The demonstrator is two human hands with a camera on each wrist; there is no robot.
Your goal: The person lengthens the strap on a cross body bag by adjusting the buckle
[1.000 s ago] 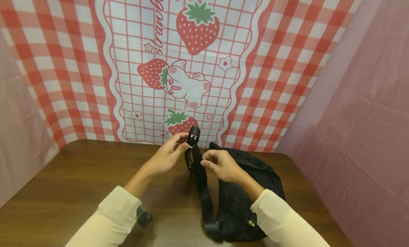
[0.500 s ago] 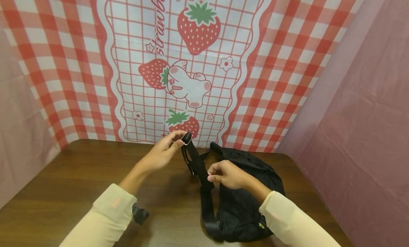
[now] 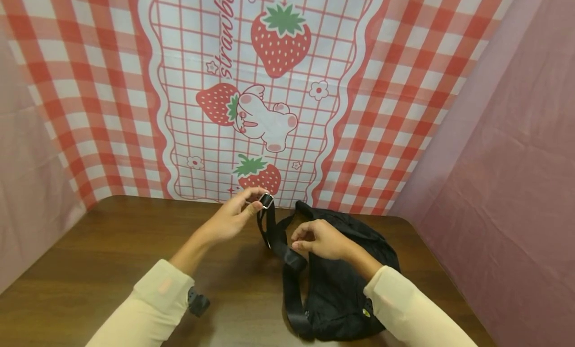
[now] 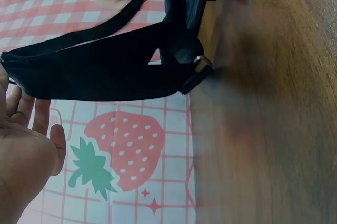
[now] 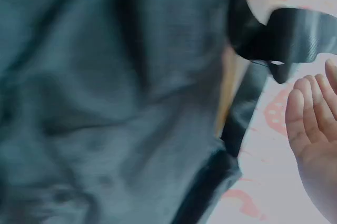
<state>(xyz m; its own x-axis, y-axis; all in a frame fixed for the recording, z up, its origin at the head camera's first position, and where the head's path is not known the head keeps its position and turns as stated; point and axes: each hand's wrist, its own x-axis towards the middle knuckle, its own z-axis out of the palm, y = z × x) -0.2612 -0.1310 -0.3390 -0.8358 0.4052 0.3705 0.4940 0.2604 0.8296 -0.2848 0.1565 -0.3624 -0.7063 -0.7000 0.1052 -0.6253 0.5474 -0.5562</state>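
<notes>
A black bag point(image 3: 346, 287) lies on the right side of the wooden table, its black webbing strap point(image 3: 294, 292) looping up on the left. My left hand point(image 3: 229, 214) pinches the strap at a metal strap slider point(image 3: 266, 200), holding it raised near the table's back edge. From there the webbing hangs in folds, with another metal ring point(image 4: 201, 63) lower down in the left wrist view. My right hand point(image 3: 321, 239) hovers over the bag beside the strap, fingers loosely bent and nothing between them. In the right wrist view the strap's curl point(image 5: 300, 34) passes just above its fingertips.
Behind the table point(image 3: 112, 267) hangs a red-and-white checked cloth point(image 3: 395, 102) with strawberry prints. Pink fabric point(image 3: 507, 187) closes off the right side, and paler fabric point(image 3: 31, 162) the left. A small black device point(image 3: 197, 302) sits at the left wrist.
My right hand drew down along the strap and now stands apart from it. The strap's end has flopped into a curl. The slider in my left hand has turned, its frame now facing the camera.
</notes>
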